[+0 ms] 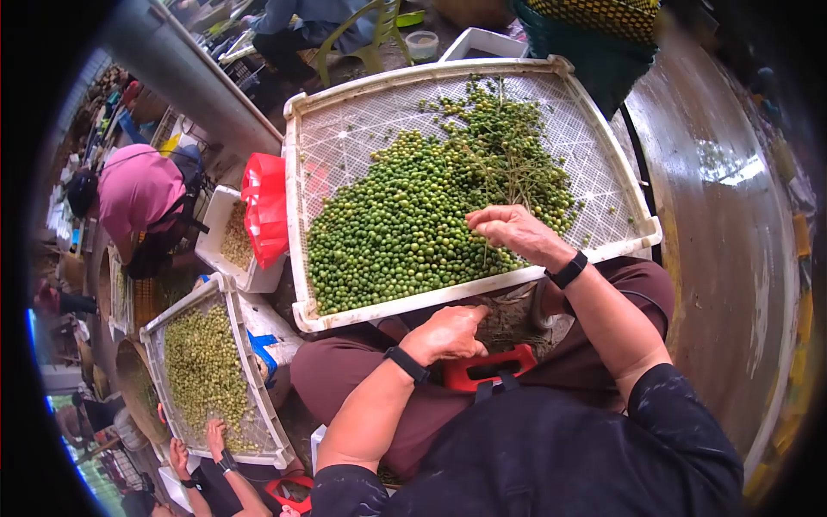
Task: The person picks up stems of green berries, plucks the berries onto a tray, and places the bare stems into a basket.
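Note:
A large white mesh tray [478, 287] lies in front of me, with many small round green fruits [388, 220] heaped on its left and middle. Thin stems with leaves [512, 168] lie among the fruits at the upper right of the heap. Over the tray's near right part is my right hand [517, 233], its fingers pinched together; what they hold, if anything, is too small to make out. My left hand [448, 333] is below the tray's near edge, above my lap, its fingers curled with the index finger pointing right. Whether it holds something is hidden.
At the lower left, another person's hands [215, 438] work at a second tray [237, 323] of paler fruits. A red bag [265, 207] and a white box [215, 220] stand left of my tray. A person in a pink top [140, 189] is farther left. Wet floor [715, 258] lies to the right.

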Available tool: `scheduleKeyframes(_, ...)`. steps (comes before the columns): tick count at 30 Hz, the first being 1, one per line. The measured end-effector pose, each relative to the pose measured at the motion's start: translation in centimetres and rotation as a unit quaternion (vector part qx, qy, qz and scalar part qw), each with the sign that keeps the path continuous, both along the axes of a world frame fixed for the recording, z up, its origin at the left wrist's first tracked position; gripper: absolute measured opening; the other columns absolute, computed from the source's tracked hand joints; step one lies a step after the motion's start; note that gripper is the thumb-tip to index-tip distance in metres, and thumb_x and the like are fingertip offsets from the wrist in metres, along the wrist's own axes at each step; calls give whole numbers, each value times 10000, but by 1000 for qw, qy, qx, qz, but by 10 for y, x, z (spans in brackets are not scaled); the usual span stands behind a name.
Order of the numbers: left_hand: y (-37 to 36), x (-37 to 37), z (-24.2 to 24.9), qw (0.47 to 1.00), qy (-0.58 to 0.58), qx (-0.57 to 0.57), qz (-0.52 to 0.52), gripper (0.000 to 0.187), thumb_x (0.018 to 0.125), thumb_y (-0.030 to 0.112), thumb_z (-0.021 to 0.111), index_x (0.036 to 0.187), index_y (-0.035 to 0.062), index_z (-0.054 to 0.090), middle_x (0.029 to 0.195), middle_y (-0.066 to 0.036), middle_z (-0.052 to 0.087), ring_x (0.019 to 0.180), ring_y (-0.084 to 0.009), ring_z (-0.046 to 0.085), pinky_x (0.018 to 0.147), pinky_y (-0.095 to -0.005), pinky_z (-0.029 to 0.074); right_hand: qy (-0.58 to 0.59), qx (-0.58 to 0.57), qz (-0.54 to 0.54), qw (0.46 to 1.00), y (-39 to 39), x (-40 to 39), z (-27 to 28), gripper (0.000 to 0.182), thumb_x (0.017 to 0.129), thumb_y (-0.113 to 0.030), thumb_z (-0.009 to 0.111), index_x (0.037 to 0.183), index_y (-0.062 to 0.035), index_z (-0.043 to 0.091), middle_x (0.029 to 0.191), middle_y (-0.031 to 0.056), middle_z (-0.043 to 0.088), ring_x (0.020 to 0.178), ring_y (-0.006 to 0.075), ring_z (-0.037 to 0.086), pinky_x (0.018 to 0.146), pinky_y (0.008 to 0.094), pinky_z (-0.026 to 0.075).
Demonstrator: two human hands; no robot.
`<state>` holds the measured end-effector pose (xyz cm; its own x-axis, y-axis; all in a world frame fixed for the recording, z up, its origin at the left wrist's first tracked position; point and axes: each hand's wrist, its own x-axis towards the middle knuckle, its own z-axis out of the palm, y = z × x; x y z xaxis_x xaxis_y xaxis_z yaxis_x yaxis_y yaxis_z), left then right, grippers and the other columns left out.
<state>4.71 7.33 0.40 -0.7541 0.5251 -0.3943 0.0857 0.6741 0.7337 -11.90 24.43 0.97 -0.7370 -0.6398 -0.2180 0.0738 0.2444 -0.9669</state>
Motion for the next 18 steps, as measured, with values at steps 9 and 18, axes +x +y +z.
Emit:
scheduleKeyframes(9, -4, -6, -9, 994, 31, 103, 5, 343, 840, 84, 604, 1167, -1, 663, 881, -181, 724, 828, -324, 704, 776, -381, 557, 251, 250, -81, 932, -14, 6, -33, 312, 927, -224, 621, 1165, -38, 701, 1105, 244, 695, 993, 379, 684, 912, 443, 523)
scheduleKeyframes(18, -37, -21, 32, 901, -5, 318, 294, 200, 1005, 84, 513, 1124, -8, 646, 774, -15, 617, 653, -93, 609, 626, -258, 522, 67, 70, -160, 982, -13, -2, -21, 373, 839, -35, 579, 1198, 24, 661, 868, 54, 674, 701, 111, 594, 611, 257, 491)
